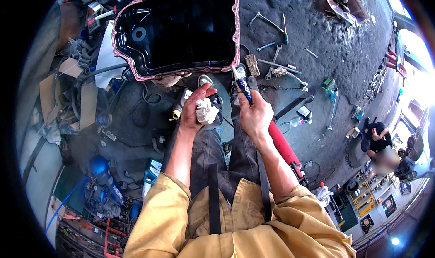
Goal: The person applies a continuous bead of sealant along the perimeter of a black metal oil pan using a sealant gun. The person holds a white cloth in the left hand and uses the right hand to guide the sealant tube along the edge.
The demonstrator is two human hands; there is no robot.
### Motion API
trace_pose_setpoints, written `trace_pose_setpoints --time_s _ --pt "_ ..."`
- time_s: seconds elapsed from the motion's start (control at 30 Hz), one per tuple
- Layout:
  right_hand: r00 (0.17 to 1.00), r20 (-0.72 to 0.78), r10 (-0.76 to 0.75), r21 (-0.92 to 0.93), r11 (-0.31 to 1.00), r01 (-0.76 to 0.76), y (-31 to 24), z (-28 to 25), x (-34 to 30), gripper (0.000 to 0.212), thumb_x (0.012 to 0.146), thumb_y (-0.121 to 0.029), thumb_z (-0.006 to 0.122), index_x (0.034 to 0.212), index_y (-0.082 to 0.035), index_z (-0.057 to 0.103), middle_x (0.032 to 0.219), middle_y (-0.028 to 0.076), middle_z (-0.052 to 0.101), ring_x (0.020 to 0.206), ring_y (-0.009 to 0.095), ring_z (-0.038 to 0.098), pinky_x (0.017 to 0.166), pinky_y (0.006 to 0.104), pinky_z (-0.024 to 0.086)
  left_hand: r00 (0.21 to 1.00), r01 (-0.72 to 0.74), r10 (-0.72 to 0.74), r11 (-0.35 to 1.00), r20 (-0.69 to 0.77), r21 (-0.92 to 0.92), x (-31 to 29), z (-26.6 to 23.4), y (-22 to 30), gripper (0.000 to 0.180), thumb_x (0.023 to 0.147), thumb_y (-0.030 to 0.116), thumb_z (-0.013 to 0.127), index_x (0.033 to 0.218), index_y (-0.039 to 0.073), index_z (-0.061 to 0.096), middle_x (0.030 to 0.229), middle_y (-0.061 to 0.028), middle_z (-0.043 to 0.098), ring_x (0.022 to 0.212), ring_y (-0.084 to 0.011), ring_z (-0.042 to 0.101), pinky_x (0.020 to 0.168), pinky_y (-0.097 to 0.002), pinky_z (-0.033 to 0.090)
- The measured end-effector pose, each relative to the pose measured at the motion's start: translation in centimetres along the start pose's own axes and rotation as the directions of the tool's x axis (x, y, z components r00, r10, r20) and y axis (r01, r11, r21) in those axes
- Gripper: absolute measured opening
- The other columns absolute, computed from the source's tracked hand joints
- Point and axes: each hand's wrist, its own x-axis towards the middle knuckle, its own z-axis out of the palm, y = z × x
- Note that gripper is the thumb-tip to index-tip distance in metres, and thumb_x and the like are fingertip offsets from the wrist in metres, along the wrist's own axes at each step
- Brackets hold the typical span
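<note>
Right hand (255, 115) grasps tube (243, 86) by its near end: the best hold, likely light and squeezable. Left hand (192, 107), fingers curled, holds soft-looking wad (206, 112). Far pan (237, 36) appears stiff.

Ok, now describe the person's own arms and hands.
The left hand and right hand are bare, without gloves; no watch shows on either wrist. The left sleeve and right sleeve are loose, creased, mustard-tan fabric, leaving both forearms uncovered.

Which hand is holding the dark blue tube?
The person's right hand: it grips the dark blue tube, while the left hand holds a crumpled white wad instead.
</note>
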Motion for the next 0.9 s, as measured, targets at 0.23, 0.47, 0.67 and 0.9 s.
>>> trace_pose_setpoints --time_s 0.23,0.47,0.67,0.9 --pt "1.0 0.021 -0.021 0.013 1.0 0.021 -0.3 0.7 -0.3 0.032 0.092 -0.034 0.066 0.082 -0.006 0.057 0.061 0.017 0.06 0.06 0.04 0.063 0.056 0.0493 0.046 1.0 -0.016 0.016 1.0 0.004 0.023 0.0 -0.1 -0.1 0.038 0.1 0.023 0.058 0.132 0.004 0.06 0.12 -0.015 0.068 0.077 -0.0113 0.068 0.064 -0.0261 0.057" --pt "0.999 0.05 0.001 0.053 0.999 -0.004 -1.2 1.5 -0.8 0.029 0.093 -0.033 0.067 0.086 -0.006 0.062 0.062 0.017 0.06 0.059 0.036 0.061 0.056 0.0455 0.046 1.0 -0.02 0.02 0.999 -0.01 0.025 -0.1 -0.1 0.2 0.038 0.1 0.023 0.058 0.133 0.004 0.059 0.121 -0.0145 0.068 0.078 -0.0111 0.068 0.066 -0.025 0.056" --pt "0.998 0.066 -0.007 0.055 0.999 0.003 -1.8 2.2 -1.2 0.03 0.093 -0.034 0.067 0.085 -0.005 0.063 0.06 0.016 0.058 0.054 0.032 0.058 0.053 0.0428 0.045 1.0 -0.018 0.019 1.0 -0.017 0.015 -0.2 -0.3 0.2 0.038 0.099 0.022 0.058 0.133 0.004 0.059 0.121 -0.0145 0.068 0.078 -0.0111 0.068 0.065 -0.0249 0.056" --pt "0.997 0.072 0.013 0.073 0.997 -0.018 -2.7 2.2 -1.4 0.034 0.093 -0.035 0.066 0.08 -0.005 0.057 0.063 0.019 0.061 0.063 0.042 0.064 0.058 0.0497 0.047 1.0 -0.018 0.018 1.0 -0.018 -0.012 -0.3 -0.6 0.2 0.036 0.099 0.02 0.058 0.132 0.004 0.06 0.121 -0.0151 0.068 0.077 -0.0113 0.069 0.065 -0.0254 0.057"
